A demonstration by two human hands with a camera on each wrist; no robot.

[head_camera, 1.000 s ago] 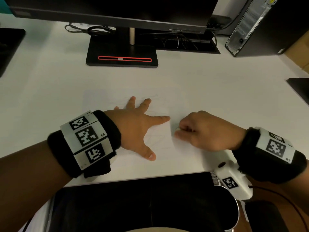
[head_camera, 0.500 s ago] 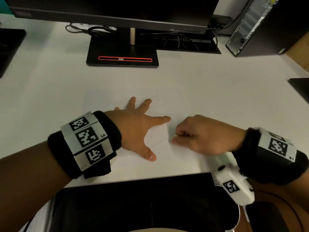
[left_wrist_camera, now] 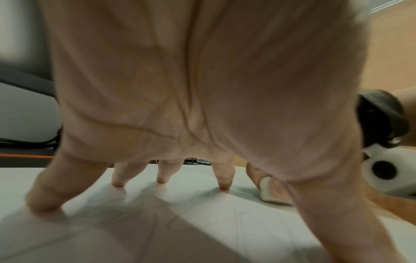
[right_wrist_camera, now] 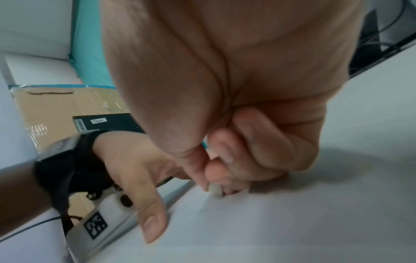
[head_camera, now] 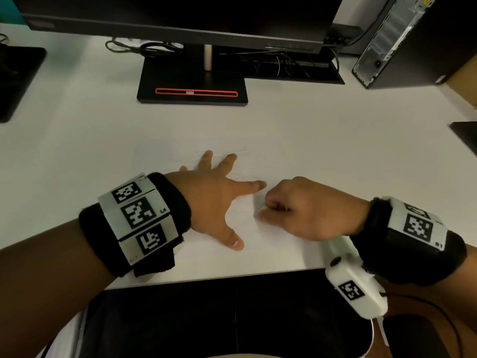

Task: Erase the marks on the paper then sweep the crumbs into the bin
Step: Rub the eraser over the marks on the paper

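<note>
Pinching an eraser (right_wrist_camera: 216, 192) upright, the right hand (head_camera: 307, 209) presses it onto paper (head_camera: 258, 239).

dim, vignetted head view — wrist views blurred, perhaps motion.

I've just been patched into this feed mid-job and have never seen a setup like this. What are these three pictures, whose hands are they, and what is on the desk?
There is no machine: a person works with bare hands, wearing black wristbands with printed tags. The wide picture comes from a camera on the head, looking down at a white desk. The other two come from cameras strapped to each wrist, looking along the hand.

The left hand lies spread flat, fingertips pressing down a sheet of paper with faint pencil marks. The right hand is curled round a small white eraser, its end on the paper.

Behind stand a monitor and a computer tower. I see no bin.
</note>
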